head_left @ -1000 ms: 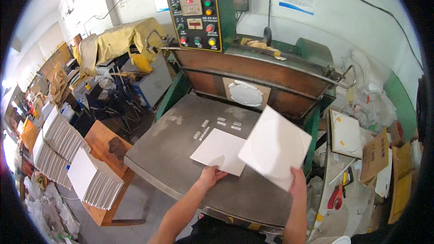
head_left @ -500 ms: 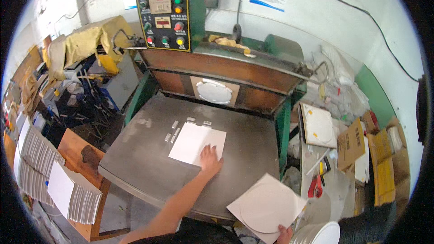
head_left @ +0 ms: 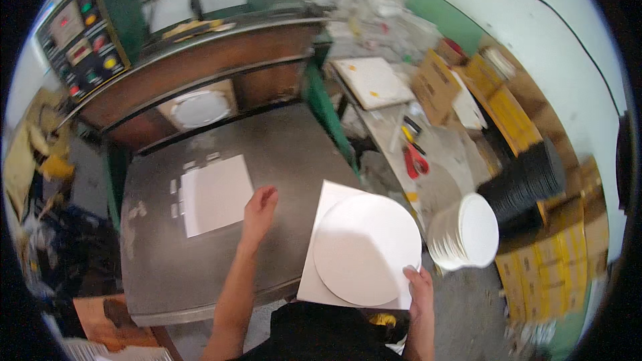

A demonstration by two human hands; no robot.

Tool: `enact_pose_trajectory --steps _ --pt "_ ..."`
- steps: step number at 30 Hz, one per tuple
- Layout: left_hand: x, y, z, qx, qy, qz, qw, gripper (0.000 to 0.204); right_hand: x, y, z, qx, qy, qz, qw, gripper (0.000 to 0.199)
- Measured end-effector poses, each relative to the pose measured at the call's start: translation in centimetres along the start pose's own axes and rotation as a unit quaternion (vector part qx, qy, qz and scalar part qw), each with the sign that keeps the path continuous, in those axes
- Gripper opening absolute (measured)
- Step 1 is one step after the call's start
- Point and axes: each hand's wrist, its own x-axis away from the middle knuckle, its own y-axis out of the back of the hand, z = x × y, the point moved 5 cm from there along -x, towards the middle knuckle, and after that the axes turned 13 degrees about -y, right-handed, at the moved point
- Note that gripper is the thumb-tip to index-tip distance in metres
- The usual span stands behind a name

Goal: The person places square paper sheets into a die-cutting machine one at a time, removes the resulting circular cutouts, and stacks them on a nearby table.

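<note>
My right hand (head_left: 420, 289) grips the lower right edge of a white square cardboard sheet (head_left: 314, 264), its thumb on top. A large round disc (head_left: 364, 247) lies on or within that sheet; whether it is still joined to it I cannot tell. Above the dark metal press bed (head_left: 281, 140) hovers my left hand (head_left: 261, 207), holding nothing, its fingers loosely bent. Just left of it a blank white sheet (head_left: 217, 194) lies flat on the bed, with small metal blocks (head_left: 177, 210) along its left and far edges. A round white die area (head_left: 200, 108) shows on the raised press plate.
A stack of white discs (head_left: 478, 230) stands at the right, beside a black ribbed stack (head_left: 528, 177). Red-handled scissors (head_left: 414, 162) lie on the side table (head_left: 435, 187). Cardboard boxes (head_left: 548, 287) line the right wall. The control panel (head_left: 83, 43) is at the far left.
The view has swung right. My left hand has lifted off the sheet on the bed. The square sheet in my right hand has come up in front of me, its disc now showing more plainly.
</note>
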Motion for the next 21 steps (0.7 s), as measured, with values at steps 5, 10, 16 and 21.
enact_pose_trajectory --steps 5,10,16,21 --pt "4.9 -4.1 -16.7 0.223 0.177 0.213 0.935 0.035 0.8 2.8 -2.0 -0.090 0.013 0.015 0.996 0.035" --pt "9.2 -8.3 -15.9 0.201 0.155 0.321 0.912 0.035 1.0 5.8 -4.3 -0.131 -0.024 0.050 0.990 0.031" --pt "11.3 -12.5 -17.5 -0.120 0.034 0.208 0.970 0.036 -0.3 11.7 -8.4 -0.199 -0.096 0.045 0.974 0.034" --pt "14.0 -18.7 -17.2 0.024 0.036 0.229 0.972 0.039 -2.7 17.0 -12.3 -0.247 -0.123 0.069 0.959 0.035"
